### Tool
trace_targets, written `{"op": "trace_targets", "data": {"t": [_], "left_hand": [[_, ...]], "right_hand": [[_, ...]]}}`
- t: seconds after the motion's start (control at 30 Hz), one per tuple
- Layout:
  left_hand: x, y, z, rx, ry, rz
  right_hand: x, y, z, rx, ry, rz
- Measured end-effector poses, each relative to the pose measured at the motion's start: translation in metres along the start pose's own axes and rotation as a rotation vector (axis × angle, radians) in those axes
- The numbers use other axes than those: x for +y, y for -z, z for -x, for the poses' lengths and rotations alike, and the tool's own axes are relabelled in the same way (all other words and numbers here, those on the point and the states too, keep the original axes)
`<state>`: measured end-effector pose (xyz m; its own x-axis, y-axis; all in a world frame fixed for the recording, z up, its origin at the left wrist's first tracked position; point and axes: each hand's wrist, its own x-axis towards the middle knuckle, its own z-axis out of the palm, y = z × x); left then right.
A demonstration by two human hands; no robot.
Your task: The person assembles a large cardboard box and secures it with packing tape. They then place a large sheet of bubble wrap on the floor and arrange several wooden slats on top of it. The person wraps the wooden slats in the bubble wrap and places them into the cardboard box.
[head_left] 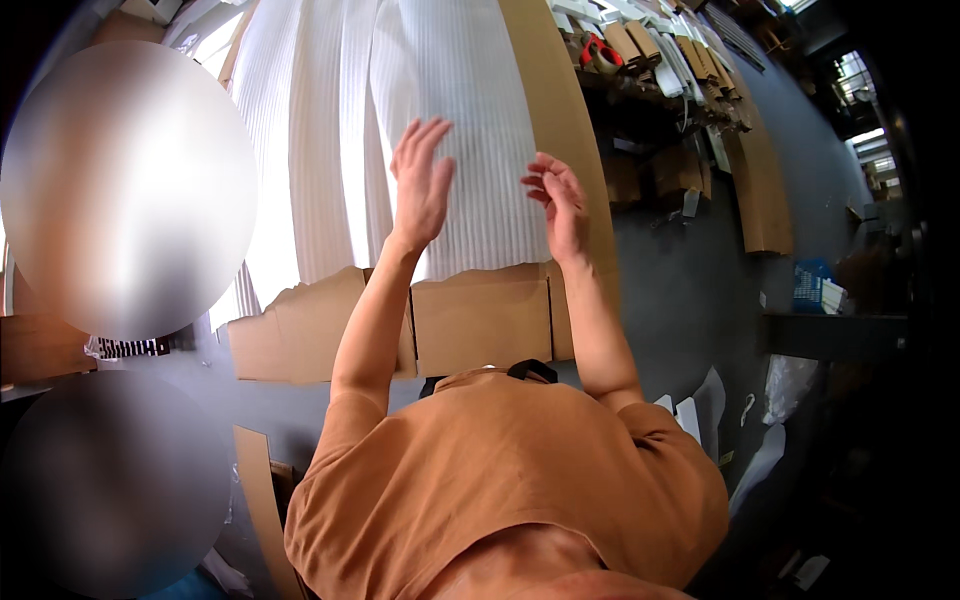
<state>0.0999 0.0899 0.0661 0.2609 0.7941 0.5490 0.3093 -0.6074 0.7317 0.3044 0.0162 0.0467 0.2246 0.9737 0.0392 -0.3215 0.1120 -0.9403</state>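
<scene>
White ribbed foam sheeting (470,215) lies in long overlapping strips over brown cardboard (480,315), whose near flaps stick out past the sheeting's ragged edge. Over the middle of the sheeting is my left hand (422,185), its fingers stretched out and holding nothing. My right hand (560,200) is by the sheeting's right edge, next to the bare cardboard strip (560,90). Its fingers are apart and loosely bent, with nothing in them. Whether either hand touches the sheeting I cannot tell.
At the far right a cluttered bench (650,90) holds cardboard pieces and a red tape roll (600,55). A blue basket (812,285) stands further right. Clear plastic film (790,390) lies near the lower right; a cardboard panel (258,490) stands at lower left. Two blurred discs hide the left side.
</scene>
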Motion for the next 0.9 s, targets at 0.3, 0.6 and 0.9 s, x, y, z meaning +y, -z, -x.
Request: {"op": "trace_targets", "data": {"t": [0.3,0.6,0.9], "left_hand": [[-0.095,0.003,0.11,-0.599,0.807,-0.421],[-0.037,0.117,0.283,-0.07,0.957,-0.164],[-0.058,0.164,0.72,1.245,1.732,-0.119]], "right_hand": [[0.13,-0.059,0.021,-0.562,0.276,1.353],[0.161,-0.133,0.011,-0.957,0.145,2.025],[0.214,-0.188,0.002,-1.207,-0.182,2.41]]}}
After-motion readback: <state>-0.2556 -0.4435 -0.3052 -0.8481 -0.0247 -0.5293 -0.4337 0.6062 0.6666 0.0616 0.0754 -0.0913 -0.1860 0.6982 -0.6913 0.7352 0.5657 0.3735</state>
